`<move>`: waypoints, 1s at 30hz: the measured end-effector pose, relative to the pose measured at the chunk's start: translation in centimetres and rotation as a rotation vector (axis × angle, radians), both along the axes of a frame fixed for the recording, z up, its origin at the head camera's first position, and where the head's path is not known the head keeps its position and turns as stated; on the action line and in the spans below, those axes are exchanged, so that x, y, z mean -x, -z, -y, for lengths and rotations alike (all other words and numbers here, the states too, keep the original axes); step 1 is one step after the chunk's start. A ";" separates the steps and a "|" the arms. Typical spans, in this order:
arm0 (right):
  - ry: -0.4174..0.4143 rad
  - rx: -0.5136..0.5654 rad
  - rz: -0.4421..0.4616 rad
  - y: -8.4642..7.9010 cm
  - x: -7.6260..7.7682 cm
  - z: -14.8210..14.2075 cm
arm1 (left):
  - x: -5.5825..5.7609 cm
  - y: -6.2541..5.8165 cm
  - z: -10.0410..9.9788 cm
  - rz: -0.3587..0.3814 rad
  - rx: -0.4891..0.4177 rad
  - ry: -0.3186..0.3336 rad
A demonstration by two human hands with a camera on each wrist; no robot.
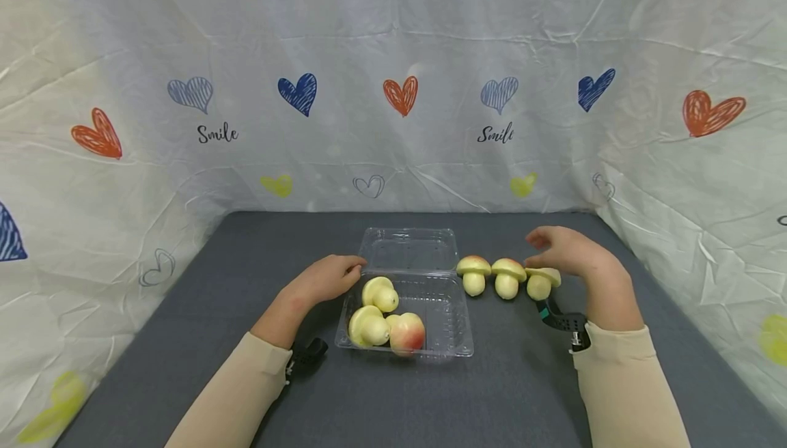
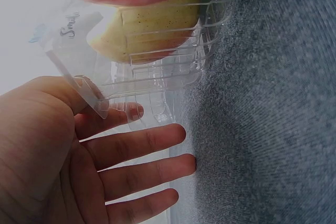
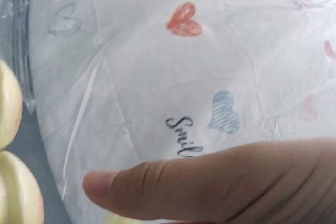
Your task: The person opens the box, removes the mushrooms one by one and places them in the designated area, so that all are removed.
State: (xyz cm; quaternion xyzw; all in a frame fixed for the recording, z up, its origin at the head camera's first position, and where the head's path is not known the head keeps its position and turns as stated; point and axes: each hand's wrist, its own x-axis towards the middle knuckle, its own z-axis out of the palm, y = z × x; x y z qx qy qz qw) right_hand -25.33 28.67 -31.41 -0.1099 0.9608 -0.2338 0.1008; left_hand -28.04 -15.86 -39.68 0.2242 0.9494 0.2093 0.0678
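Note:
My left hand (image 1: 327,277) is at the left side of a clear plastic clamshell box (image 1: 451,318), its thumb at the rim. The left wrist view shows its fingers (image 2: 142,140) stretched out beside the box corner. Inside the box lie toy mushrooms: two with pale undersides turned up (image 1: 376,292) (image 1: 367,328), and one showing its red-and-yellow cap (image 1: 408,333). My right hand (image 1: 568,250) hovers over the rightmost mushroom (image 1: 541,284) of a row, partly covering its cap, thumb apart from the fingers. Its extended thumb (image 3: 152,187) shows in the right wrist view.
Two more mushrooms stand in the row, a left one (image 1: 473,275) close to the box and a middle one (image 1: 507,278). The box's clear lid (image 1: 408,246) lies folded back behind it. Dark grey cloth covers the table (image 1: 258,243); a white heart-printed curtain (image 1: 344,141) hangs around it.

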 end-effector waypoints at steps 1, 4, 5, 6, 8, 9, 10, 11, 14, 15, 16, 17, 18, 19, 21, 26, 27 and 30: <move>-0.010 0.002 -0.014 -0.2 -0.2 0.2 | 0.0 0.0 0.0 0.003 -0.002 -0.001; -0.040 0.011 -0.051 -0.7 -0.6 0.8 | -0.1 -0.1 0.0 0.010 -0.003 -0.004; -0.049 0.014 -0.062 -0.8 -0.7 1.0 | -0.1 -0.1 0.0 0.011 -0.002 -0.005; -0.057 0.018 -0.072 -0.9 -0.9 1.3 | -0.2 -0.1 0.0 0.010 -0.001 -0.005; -0.065 0.033 -0.081 -1.1 -1.2 1.8 | -0.2 -0.1 -0.1 0.006 0.004 -0.005; -0.069 0.042 -0.086 -1.2 -1.3 2.0 | -0.2 -0.1 -0.1 0.004 0.006 -0.005; -0.076 0.050 -0.092 -1.3 -1.5 2.3 | -0.2 -0.1 -0.1 0.002 0.008 -0.004; -0.083 0.056 -0.097 -1.4 -1.6 2.6 | -0.1 -0.1 -0.1 -0.001 0.010 -0.004; -0.109 0.071 -0.102 -1.7 -2.1 3.3 | -0.1 -0.1 -0.1 -0.006 0.012 -0.005; -0.121 0.073 -0.105 -1.8 -2.2 3.6 | -0.1 -0.1 -0.1 -0.008 0.013 -0.006; -0.133 0.076 -0.104 -1.8 -2.3 3.8 | -0.1 0.0 -0.2 -0.009 0.014 -0.006; -0.143 0.080 -0.103 -1.9 -2.5 4.1 | 0.0 0.0 -0.2 -0.009 0.013 -0.007; -0.154 0.086 -0.102 -1.9 -2.6 4.3 | 0.0 0.0 -0.2 -0.009 0.013 -0.007; -0.166 0.092 -0.105 -1.9 -2.7 4.6 | 0.0 0.0 -0.2 -0.009 0.014 -0.008; -0.188 0.103 -0.114 -1.9 -2.8 5.1 | 0.1 0.1 -0.2 -0.009 0.015 -0.006; -0.256 0.122 -0.116 -1.6 -3.1 6.4 | 0.2 0.1 -0.2 0.000 0.016 -0.002; -0.269 0.128 -0.110 -1.5 -3.1 6.6 | 0.1 0.1 -0.2 0.002 0.016 -0.003; -0.302 0.146 -0.088 -1.1 -3.3 7.6 | 0.1 0.0 -0.2 0.004 0.016 -0.006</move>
